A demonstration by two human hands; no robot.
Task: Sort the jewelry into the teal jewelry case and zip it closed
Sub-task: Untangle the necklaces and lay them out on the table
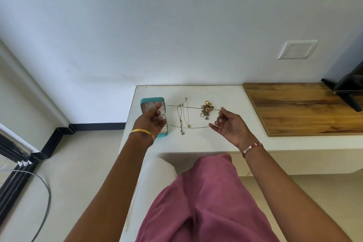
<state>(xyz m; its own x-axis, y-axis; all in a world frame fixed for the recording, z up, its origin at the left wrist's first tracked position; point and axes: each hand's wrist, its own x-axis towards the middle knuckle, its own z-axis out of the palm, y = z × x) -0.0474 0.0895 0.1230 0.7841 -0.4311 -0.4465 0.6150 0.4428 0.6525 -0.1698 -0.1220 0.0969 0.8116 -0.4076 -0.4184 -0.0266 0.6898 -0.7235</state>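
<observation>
Jewelry case: teal jewelry case lies open at the left end of the white counter, lid tipped back toward the wall, pale lining visible; zip not done up.
Left hand: left hand is held over the open case and hides much of its lower half; fingers are curled, pinching one end of a thin chain. Something small and dark sits in the palm; what it is cannot be told.
Right hand: right hand is raised, palm up, to the right of the jewelry; fingers are bent and pinch the other end of the same chain near the fingertips.
Thin chain: stretched between the two hands as a long loop, one strand running high, the other low, across the middle of the counter.
Necklaces: two fine necklaces lie on the counter between the hands, running front to back, crossed by the stretched chain.
Earring cluster: a heap of gold and dark pieces lies just left of the right hand.
Wrists: gold bangle on the left, red and white thread bracelet on the right.
Surroundings: wooden panel adjoins the counter on the right; pink garment in the foreground.
</observation>
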